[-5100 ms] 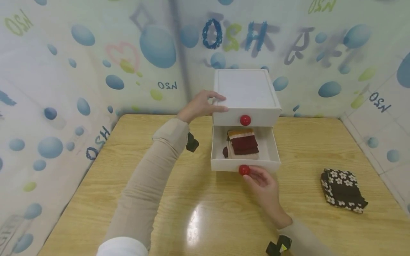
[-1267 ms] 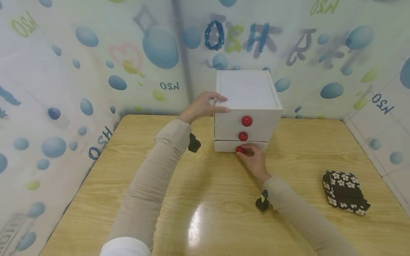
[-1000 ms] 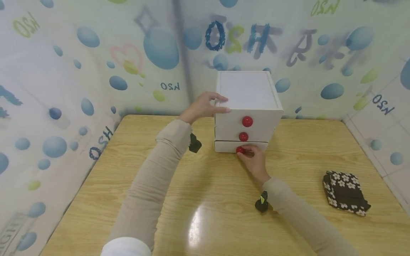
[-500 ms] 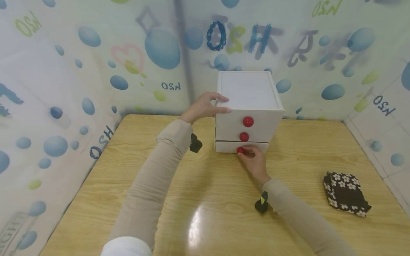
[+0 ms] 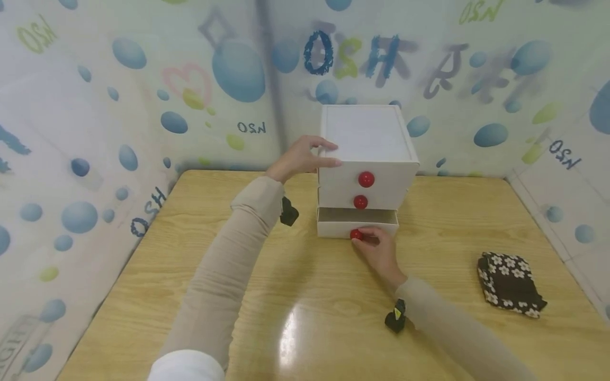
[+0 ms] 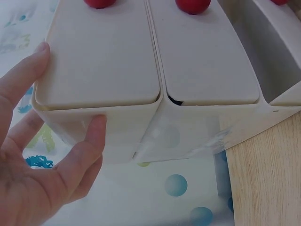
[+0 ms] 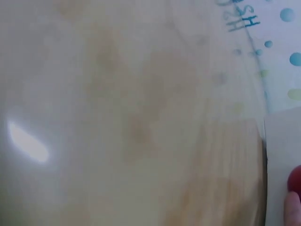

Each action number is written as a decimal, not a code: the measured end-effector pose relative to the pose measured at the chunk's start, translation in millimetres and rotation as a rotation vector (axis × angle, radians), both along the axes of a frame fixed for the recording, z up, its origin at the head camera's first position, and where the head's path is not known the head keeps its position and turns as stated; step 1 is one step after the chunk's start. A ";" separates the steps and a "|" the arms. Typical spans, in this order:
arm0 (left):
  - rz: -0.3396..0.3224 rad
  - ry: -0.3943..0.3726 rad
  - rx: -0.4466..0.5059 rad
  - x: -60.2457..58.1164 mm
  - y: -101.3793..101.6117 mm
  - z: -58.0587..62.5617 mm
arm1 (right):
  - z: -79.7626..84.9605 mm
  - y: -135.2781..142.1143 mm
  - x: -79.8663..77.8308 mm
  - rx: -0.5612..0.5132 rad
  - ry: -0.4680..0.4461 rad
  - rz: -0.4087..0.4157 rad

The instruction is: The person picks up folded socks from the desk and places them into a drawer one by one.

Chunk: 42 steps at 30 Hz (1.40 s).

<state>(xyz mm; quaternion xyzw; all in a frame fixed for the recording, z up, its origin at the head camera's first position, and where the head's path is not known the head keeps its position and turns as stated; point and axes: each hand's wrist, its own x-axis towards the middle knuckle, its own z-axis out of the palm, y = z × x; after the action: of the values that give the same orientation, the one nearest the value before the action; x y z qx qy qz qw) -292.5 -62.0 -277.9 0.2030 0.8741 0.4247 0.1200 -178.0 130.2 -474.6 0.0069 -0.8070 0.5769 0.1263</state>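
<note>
A white three-drawer cabinet with red round knobs stands at the back of the table. My left hand holds its upper left front corner, fingers on the top and side in the head view. My right hand pinches the red knob of the bottom drawer, which is pulled partway out. Only the front part of its inside shows. The upper two drawers are closed. At the edge of the right wrist view, a fingertip touches a red knob.
A folded dark brown cloth item with white flowers lies on the right of the wooden table. Patterned wall sheets close in the back and sides of the table.
About five seconds ago the middle drawer stood open with folded brown and cream fabric inside; it is closed now. My right hand moved to the bottom knob and has drawn that drawer out.
</note>
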 end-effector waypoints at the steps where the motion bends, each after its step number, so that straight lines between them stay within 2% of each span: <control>1: -0.001 0.001 -0.003 0.0 -0.2 -0.2 | -0.2 0.2 3.6 -0.008 -0.003 0.004; 6: 0.006 0.004 -0.012 0.2 -0.2 -0.7 | -2.1 2.2 20.2 -0.054 -0.015 0.018; 10: 0.007 0.008 -0.012 0.4 0.2 -0.2 | -3.7 2.8 33.1 -0.073 0.014 0.012; 17: 0.006 0.011 -0.012 -0.1 0.1 -0.2 | -3.4 2.9 53.2 -0.032 -0.038 -0.010; 24: 0.011 0.005 -0.017 0.2 0.5 -0.2 | -4.8 1.3 71.3 -0.056 0.012 0.002; 33: 0.008 -0.010 0.012 0.1 0.4 -0.2 | -8.3 -1.6 91.1 -0.039 0.038 -0.026; 42: 0.008 -0.022 0.019 0.4 0.2 -0.3 | -7.0 -6.1 103.7 -0.043 -0.005 -0.045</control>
<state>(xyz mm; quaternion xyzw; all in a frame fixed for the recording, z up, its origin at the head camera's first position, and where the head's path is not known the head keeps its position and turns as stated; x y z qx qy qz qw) -292.0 -61.8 -278.2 0.1960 0.8693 0.4358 0.1261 -74.3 124.1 -481.6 -0.0157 -0.7947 0.5911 0.1372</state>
